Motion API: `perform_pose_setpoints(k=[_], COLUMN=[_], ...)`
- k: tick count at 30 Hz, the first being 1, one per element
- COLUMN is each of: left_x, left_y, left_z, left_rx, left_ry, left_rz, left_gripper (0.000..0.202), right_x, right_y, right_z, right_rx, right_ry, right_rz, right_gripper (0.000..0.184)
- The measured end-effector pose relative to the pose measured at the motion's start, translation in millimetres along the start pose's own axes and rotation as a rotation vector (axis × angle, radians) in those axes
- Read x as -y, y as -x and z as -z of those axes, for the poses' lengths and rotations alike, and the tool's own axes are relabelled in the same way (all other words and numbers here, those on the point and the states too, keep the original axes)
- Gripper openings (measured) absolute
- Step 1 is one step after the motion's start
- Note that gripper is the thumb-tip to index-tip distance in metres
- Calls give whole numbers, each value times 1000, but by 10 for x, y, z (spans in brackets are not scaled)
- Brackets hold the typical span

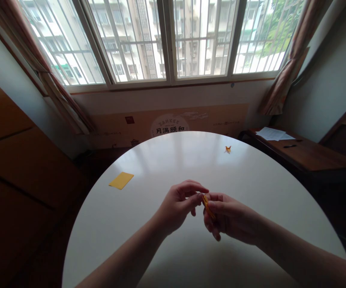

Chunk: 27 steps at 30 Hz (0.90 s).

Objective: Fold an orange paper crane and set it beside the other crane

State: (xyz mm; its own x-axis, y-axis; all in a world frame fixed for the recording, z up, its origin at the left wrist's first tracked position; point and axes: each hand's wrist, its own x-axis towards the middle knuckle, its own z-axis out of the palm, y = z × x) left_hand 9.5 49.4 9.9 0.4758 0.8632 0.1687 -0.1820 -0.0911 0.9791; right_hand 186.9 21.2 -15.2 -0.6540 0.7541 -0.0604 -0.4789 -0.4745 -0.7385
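Observation:
Over the middle of a round white table (149,240), my left hand (179,204) and my right hand (227,218) meet with fingers curled. Both pinch a small folded piece of orange paper (206,205), most of it hidden behind the fingers. A flat yellow-orange paper sheet (121,180) lies on the table to the left. A small folded orange paper figure (228,149) stands at the far side of the table.
A wooden side desk (311,154) at the right carries white papers (273,134) and a dark pen (289,146). Barred windows (173,40) with curtains (289,60) run along the back wall. Wooden cabinets (13,168) stand at the left.

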Motion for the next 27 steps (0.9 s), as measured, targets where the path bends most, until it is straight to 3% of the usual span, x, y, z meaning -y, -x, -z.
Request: perform_pose_setpoints(k=[5, 14, 27], left_x=[-106, -185, -193], left_y=[0, 24, 48], left_z=[79, 105, 75], left_rx=[-132, 64, 114], left_ry=[-99, -195, -190], left_rz=[-20, -18, 16], left_gripper=[20, 19, 15], right_x=[37, 72, 55], right_y=[15, 32, 43], right_z=[-30, -99, -79], right_rx=[-150, -226, -156], right_ry=[69, 212, 227], right_rz=[104, 130, 77], right_gripper=[21, 27, 26])
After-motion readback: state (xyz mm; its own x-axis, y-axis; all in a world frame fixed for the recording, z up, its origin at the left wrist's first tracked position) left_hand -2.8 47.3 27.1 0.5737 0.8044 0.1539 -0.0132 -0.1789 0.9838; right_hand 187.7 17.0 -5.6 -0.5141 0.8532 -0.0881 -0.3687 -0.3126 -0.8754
